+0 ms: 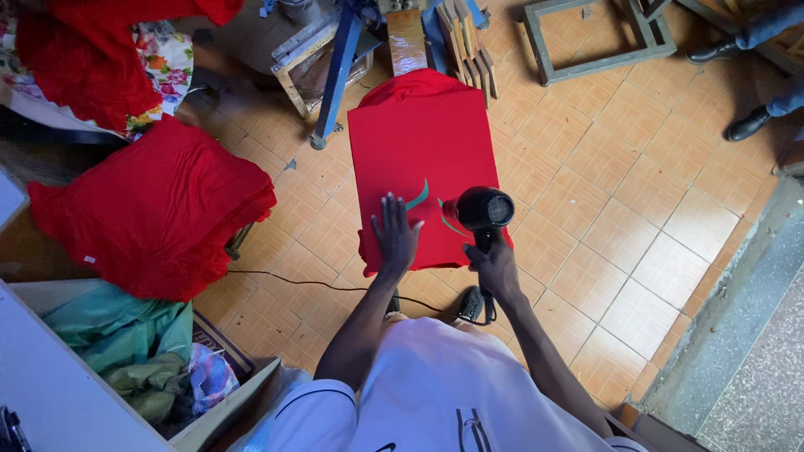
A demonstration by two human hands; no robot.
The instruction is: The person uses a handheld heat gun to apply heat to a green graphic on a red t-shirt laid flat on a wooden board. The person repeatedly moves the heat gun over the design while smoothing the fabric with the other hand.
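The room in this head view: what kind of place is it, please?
Probably a small garment-printing workshop. A red shirt is stretched over a printing board, where the left hand presses it flat and the right hand aims a black hair dryer at the green print. A pile of red fabric lies nearby.

left hand (395,233) flat, fingers spread, pressing on red shirt (419,159) stretched over a board, just beside a green printed mark (419,197). right hand (494,266) gripping handle of black hair dryer (483,209), nozzle aimed down at the shirt near the print. black cord (335,287) runs across tiled floor (636,209) to the left. pile of red fabric (151,209) at left, well apart. cardboard box (243,393) with green cloth (117,331) lower left. another person's shoes (747,125) top right.
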